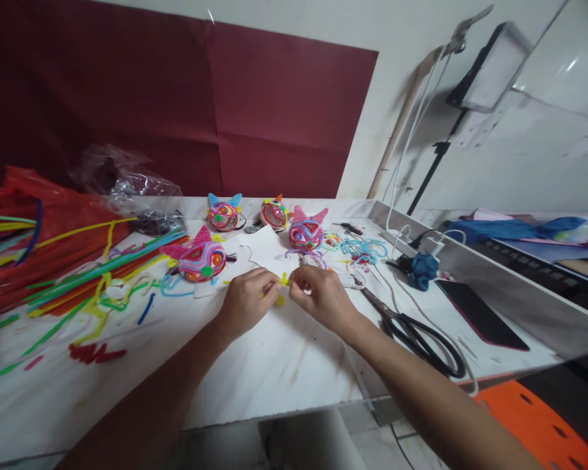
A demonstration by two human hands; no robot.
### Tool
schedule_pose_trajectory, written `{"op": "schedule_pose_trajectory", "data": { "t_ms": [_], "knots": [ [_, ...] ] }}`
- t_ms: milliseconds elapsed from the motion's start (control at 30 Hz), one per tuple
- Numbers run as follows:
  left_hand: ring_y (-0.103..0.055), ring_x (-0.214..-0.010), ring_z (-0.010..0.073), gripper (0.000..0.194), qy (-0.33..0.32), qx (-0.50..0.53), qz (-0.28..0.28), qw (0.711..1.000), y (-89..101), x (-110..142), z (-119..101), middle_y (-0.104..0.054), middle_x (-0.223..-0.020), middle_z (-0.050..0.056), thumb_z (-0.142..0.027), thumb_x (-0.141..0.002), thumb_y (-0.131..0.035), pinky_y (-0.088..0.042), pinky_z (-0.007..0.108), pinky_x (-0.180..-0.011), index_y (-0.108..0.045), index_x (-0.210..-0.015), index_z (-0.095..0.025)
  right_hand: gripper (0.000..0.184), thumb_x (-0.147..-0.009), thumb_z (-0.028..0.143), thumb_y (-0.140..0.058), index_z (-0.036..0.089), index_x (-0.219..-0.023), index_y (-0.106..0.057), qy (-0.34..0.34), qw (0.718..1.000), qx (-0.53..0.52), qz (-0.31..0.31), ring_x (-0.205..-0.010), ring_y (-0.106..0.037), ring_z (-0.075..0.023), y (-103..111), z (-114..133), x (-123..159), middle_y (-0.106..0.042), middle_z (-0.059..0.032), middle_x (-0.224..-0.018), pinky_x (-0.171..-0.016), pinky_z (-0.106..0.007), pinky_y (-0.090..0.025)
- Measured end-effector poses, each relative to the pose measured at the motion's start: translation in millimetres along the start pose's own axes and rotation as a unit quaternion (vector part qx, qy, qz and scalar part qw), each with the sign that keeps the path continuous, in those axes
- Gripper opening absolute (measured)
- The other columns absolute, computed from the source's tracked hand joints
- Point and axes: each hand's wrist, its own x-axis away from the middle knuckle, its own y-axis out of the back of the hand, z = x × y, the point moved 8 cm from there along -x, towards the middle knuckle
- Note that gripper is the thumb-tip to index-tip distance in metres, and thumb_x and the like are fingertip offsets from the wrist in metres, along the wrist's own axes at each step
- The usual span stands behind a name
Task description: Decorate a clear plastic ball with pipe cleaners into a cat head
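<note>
Between my two hands, above the middle of the white table, is a short yellow pipe cleaner. My left hand pinches one end of it, fingertips closed. From the other side, the fingers of my right hand are pressed together on it, close to the left fingertips. A small yellow round piece shows just under the hands. Left of them sits a pink-eared animal mask covered in coloured pipe cleaners. A second pink-eared mask stands just beyond my right hand.
Loose pipe cleaners and a red plastic bag lie at left. Two smaller masks, one blue-eared and one orange-eared, stand at the back. Black-handled scissors and a phone lie right, inside a raised board.
</note>
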Motion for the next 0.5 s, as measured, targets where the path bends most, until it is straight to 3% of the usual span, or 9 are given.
{"op": "schedule_pose_trajectory", "data": {
  "t_ms": [100,167,300,500],
  "knots": [
    [-0.061,-0.061,0.0141,0.019,-0.024,-0.032,-0.001,0.999,-0.4,1.0,-3.8,-0.069,-0.071,0.002,-0.009,-0.086,-0.055,-0.043,0.025,-0.059,-0.066,-0.075,-0.019,0.014,-0.090,0.019,-0.057,0.021,-0.084,-0.069,0.069,0.988,0.139,0.017,-0.075,-0.067,-0.0239,-5.7,10.7,1.1,-0.073,-0.0100,-0.080,-0.066,-0.031,-0.043],
    [-0.062,-0.062,0.0144,0.019,-0.047,-0.040,-0.006,0.998,0.8,0.7,-8.0,-0.070,-0.072,0.002,-0.009,-0.088,-0.055,-0.043,0.025,-0.059,-0.065,-0.075,-0.018,0.017,-0.094,0.020,-0.055,0.022,-0.091,-0.071,0.074,0.984,0.155,0.039,-0.074,-0.068,-0.0239,-9.4,10.8,1.4,-0.074,-0.0102,-0.081,-0.064,-0.030,-0.043],
    [-0.065,-0.064,0.0154,0.021,-0.082,-0.070,-0.003,0.994,1.4,0.5,-13.9,-0.070,-0.073,0.003,-0.011,-0.094,-0.054,-0.045,0.026,-0.060,-0.068,-0.080,-0.018,0.021,-0.099,0.032,-0.053,0.022,-0.102,-0.072,0.025,0.997,0.058,0.042,-0.065,-0.066,-0.0206,-5.6,2.6,1.1,-0.076,-0.0080,-0.081,-0.064,-0.030,-0.043],
    [-0.065,-0.064,0.0159,0.028,-0.137,-0.135,0.010,0.981,-3.8,5.0,-22.2,-0.069,-0.071,0.002,-0.016,-0.101,-0.051,-0.044,0.028,-0.060,-0.071,-0.081,-0.020,0.030,-0.087,0.045,-0.061,0.021,-0.069,-0.066,-0.084,0.986,-0.145,0.013,-0.057,-0.056,-0.0162,-2.4,-15.8,-2.4,-0.066,-0.0025,-0.062,-0.056,-0.027,-0.038]
  ]
}}
